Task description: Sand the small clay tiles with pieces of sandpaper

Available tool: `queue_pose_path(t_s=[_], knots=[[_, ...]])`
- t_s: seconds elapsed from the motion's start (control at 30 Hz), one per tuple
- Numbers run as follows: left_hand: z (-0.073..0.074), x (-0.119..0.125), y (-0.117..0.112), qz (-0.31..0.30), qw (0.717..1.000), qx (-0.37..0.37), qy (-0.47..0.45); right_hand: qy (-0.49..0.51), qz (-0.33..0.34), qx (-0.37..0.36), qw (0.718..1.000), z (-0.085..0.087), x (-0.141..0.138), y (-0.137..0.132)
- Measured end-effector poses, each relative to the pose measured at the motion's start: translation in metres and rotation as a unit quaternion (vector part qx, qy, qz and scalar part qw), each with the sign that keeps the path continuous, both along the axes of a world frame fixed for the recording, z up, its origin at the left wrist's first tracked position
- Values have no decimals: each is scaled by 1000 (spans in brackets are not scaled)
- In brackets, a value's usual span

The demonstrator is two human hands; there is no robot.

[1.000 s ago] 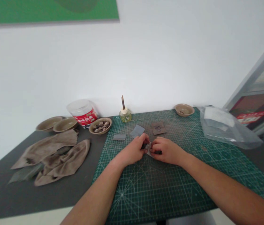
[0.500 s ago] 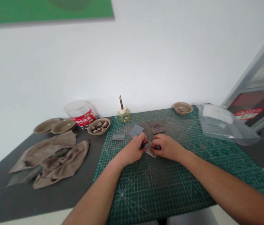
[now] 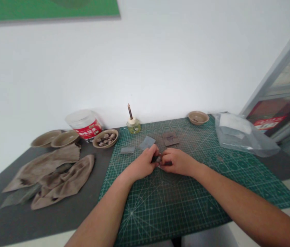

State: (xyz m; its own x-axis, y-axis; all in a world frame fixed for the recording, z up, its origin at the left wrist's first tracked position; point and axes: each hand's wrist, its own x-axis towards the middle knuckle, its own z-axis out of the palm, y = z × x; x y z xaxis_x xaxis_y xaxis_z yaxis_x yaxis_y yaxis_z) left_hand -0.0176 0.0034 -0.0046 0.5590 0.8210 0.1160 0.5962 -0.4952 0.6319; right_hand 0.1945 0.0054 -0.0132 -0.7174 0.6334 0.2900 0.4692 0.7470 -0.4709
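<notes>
our left hand [image 3: 144, 165] and right hand [image 3: 178, 162] meet mid cutting mat [image 3: 211, 178], fingers of both clamped on a small dark piece [image 3: 157, 159], grey square [image 3: 147, 141] just behind, open mat in front, mat edges well apart

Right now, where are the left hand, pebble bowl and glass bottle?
left hand [image 3: 142, 166]: head view, back of the hand.
pebble bowl [image 3: 105, 145]: head view, front wall.
glass bottle [image 3: 134, 128]: head view, its belly.

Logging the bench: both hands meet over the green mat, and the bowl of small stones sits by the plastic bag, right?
No. The head view shows the bowl of small stones by the red-labelled tub, left of the green mat; the rest holds.
</notes>
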Motion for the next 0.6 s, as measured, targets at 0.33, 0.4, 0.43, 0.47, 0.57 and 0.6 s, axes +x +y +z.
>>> queue_pose_path(t_s=[0.33, 0.4, 0.43, 0.47, 0.57, 0.6], knots=[[16, 3, -3, -33, 999, 23, -26, 97, -149, -57, 982, 2, -1, -1], [16, 2, -2, -27, 998, 43, -31, 133, -167, -93, 973, 2, -2, -1], [15, 2, -1, -26, 998, 49, -31, 147, -168, -109, 969, 2, -2, -1], [15, 1, -1, -24, 998, 53, -31, 157, -168, -122, 966, 2, -1, 0], [13, -1, 2, 29, 997, 63, -37, 128, -158, -137, 969, 3, 3, 1], [12, -2, 2, 57, 995, 70, -42, 97, -150, -125, 976, 4, 5, 1]])
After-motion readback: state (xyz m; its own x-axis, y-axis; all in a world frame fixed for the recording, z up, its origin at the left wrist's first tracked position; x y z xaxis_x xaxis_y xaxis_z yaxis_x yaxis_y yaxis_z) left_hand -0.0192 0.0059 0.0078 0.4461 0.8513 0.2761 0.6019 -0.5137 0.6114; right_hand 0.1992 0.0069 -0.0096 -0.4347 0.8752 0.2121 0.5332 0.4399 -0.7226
